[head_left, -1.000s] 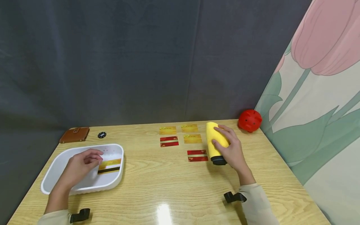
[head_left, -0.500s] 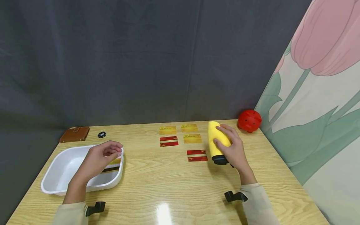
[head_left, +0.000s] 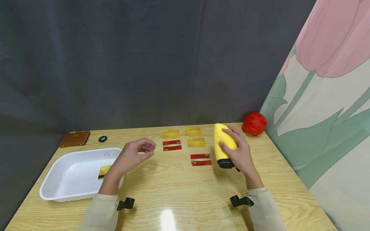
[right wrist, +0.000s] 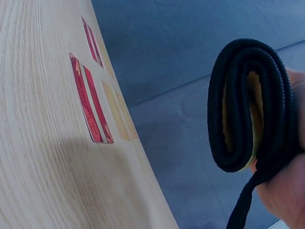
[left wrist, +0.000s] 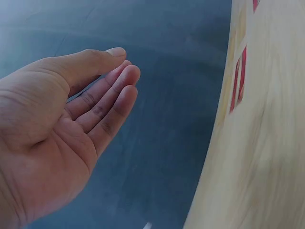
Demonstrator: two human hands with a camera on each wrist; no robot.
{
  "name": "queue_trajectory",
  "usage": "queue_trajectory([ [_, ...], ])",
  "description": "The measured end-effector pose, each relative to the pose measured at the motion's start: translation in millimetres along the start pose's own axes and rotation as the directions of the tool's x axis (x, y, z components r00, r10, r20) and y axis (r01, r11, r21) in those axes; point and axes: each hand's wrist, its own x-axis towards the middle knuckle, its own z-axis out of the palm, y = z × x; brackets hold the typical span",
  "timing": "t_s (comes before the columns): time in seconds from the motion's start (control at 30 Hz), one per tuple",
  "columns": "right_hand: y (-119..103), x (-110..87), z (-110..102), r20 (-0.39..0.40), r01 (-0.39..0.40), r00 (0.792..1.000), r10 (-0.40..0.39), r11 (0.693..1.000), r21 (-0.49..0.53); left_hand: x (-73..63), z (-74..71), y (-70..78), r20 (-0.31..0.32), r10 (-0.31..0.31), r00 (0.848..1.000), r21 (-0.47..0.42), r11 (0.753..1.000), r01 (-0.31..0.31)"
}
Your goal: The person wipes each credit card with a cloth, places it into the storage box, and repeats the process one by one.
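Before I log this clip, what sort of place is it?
Likely a staged filming corner: a pale wood-grain table against a dark grey-blue fabric curtain, beside a cream panel with large pink tulips.

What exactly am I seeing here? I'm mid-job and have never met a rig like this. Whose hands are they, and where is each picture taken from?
No machine here: these are a person's bare left hand and right hand. The wide picture comes from a camera worn on the head, looking forward and down; the two smaller ones come from a camera on each wrist. The right hand grips a yellow fabric roll with a black end. The left hand holds nothing. On the table lie three gold cards, two red cards, a brown wallet, a dark chip, a red piggy bank and a white tray with a yellow card inside.
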Motion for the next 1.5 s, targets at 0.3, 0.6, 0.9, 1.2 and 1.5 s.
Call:
queue_trajectory([
  [0.3,-0.3,-1.1,1.4,0.022,0.003,1.0,-0.004,1.0,0.013,28.5,48.6,-11.7,-0.026,0.004,1.0,-0.125,0.992,-0.007],
  [0.6,-1.2,-2.8,5.8,0.059,0.025,0.998,-0.027,0.999,0.031,40.7,72.3,-40.6,-0.136,-0.113,0.984,-0.211,0.974,0.083],
  [0.9,-2.4,-2.6,7.8,0.092,0.05,0.994,-0.053,0.998,0.031,45.4,77.6,-67.4,-0.172,-0.156,0.973,-0.212,0.97,0.118],
  [1.2,-2.5,-3.1,11.8,0.145,0.06,0.987,-0.064,0.998,0.032,49.1,76.7,-76.3,-0.088,-0.168,0.982,-0.165,0.975,0.152],
  [1.5,-3.0,-4.2,14.5,0.163,0.059,0.985,-0.065,0.997,0.039,65.8,74.3,-80.9,-0.013,-0.13,0.991,0.027,0.991,0.13],
])
